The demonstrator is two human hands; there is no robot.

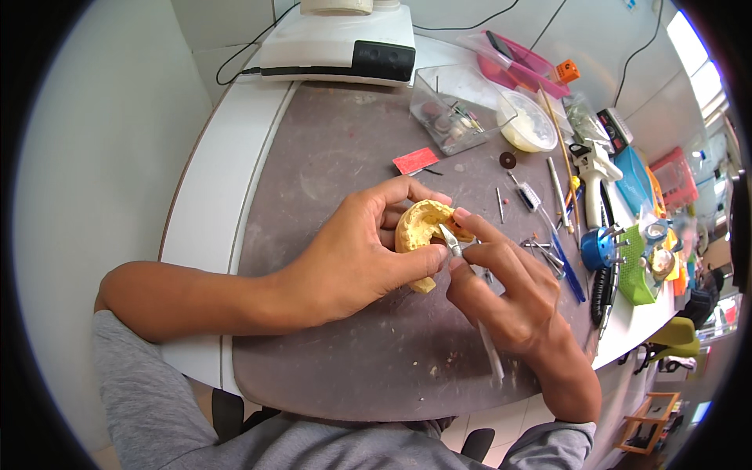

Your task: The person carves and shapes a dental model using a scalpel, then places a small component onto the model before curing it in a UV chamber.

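Observation:
My left hand (352, 243) is closed round a yellow plaster dental model (417, 219), an arch with tooth shapes, held above the middle of the bench. The thumb lies across its near side and the fingers wrap behind it. My right hand (513, 294) pinches a craft knife (452, 242) near its blade. The blade's tip is at the inner side of the arch; whether it touches cannot be made out. The knife's pale handle slants down below my right hand. A right fingertip rests on or near the model's right edge.
A grey-brown mat (329, 149) covers the bench, with pale crumbs near its front. Behind stand a white machine (337, 47), a clear bin of small tools (454, 117) and a round tub (526, 121). At right are a brush (529, 196), a blue holder (599, 249) and a green basket (636, 270).

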